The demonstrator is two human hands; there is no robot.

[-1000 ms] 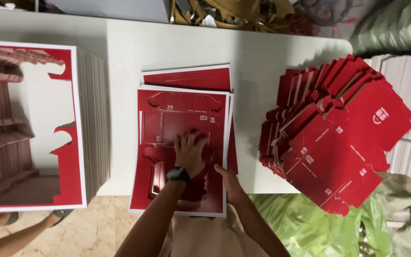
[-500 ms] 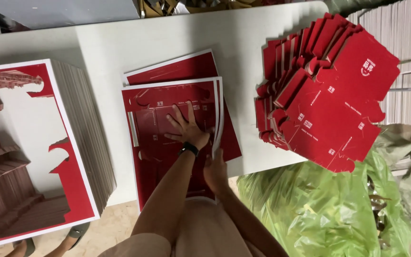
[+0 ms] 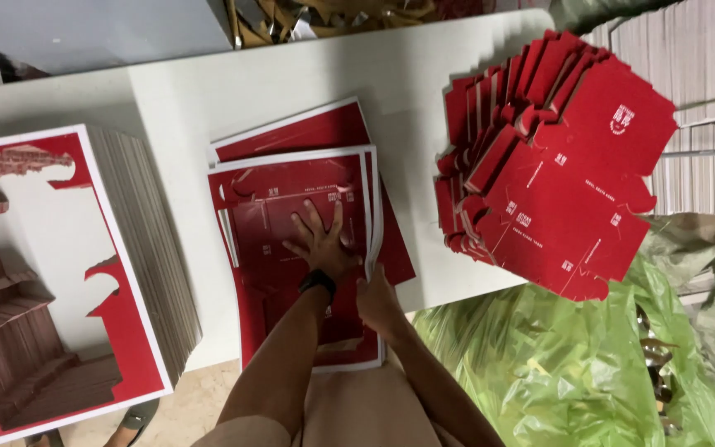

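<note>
On the white counter [image 3: 291, 91], the left hand [image 3: 322, 242] lies flat with fingers spread on the top red printed cardboard sheet [image 3: 291, 207], while the right hand [image 3: 376, 300] pinches that sheet's right edge. If the flat hand slips, the small pile could slide crooked. A hard pull might bend or tear the thin edge.

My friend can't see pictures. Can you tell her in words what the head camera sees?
Seen from above, a person's left hand presses flat on a red printed card sheet on a white table, while the right hand grips the sheet's right edge. A tall stack of big printed sheets sits to the left, a fanned pile of red die-cut box blanks to the right, above a green plastic bag.
</note>
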